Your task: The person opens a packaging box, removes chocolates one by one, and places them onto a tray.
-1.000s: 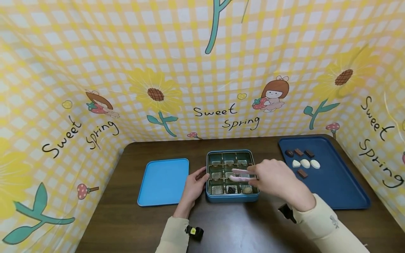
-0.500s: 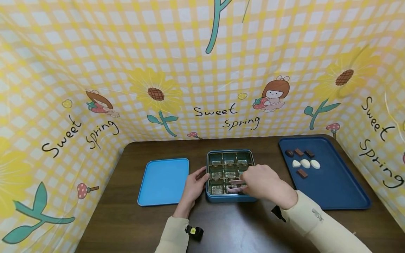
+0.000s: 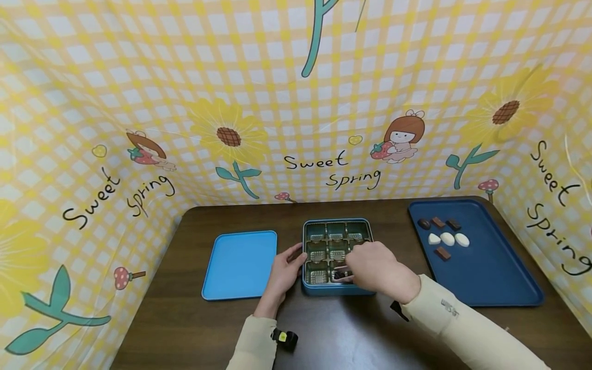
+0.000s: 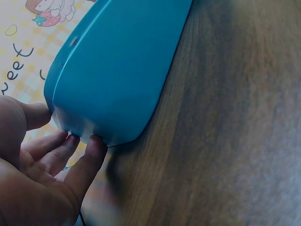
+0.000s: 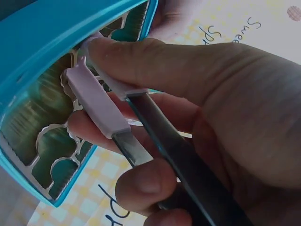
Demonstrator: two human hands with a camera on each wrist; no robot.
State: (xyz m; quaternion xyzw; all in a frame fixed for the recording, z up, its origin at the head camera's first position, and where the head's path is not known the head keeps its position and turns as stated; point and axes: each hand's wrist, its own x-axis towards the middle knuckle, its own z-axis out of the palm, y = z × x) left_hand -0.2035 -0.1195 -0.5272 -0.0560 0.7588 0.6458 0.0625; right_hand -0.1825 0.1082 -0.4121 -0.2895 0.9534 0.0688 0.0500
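A blue tin [image 3: 335, 290] with a divided insert stands mid-table. My left hand [image 3: 282, 273] touches its left side; in the left wrist view the thumb and straight fingertips rest against the tin's wall. My right hand [image 3: 376, 268] grips metal tongs [image 5: 96, 101] with pink tips, thumb on one arm and fingers about the other. Those tips reach into the front middle compartment, on either side of a dark chocolate [image 3: 339, 275]; whether they squeeze it I cannot tell. The front right compartment is hidden behind my right hand.
To the left of the tin lies a light blue lid [image 3: 239, 266]. At the right, a dark blue tray [image 3: 485, 277] bears several chocolates, including a white one [image 3: 447, 238] and a brown one [image 3: 442, 253]. A checked cloth [image 3: 277, 103] hangs behind the table.
My right hand has brought the tongs down and forward from above the tin's middle into the front middle compartment, around the dark chocolate. My left hand has stayed at the tin's side.
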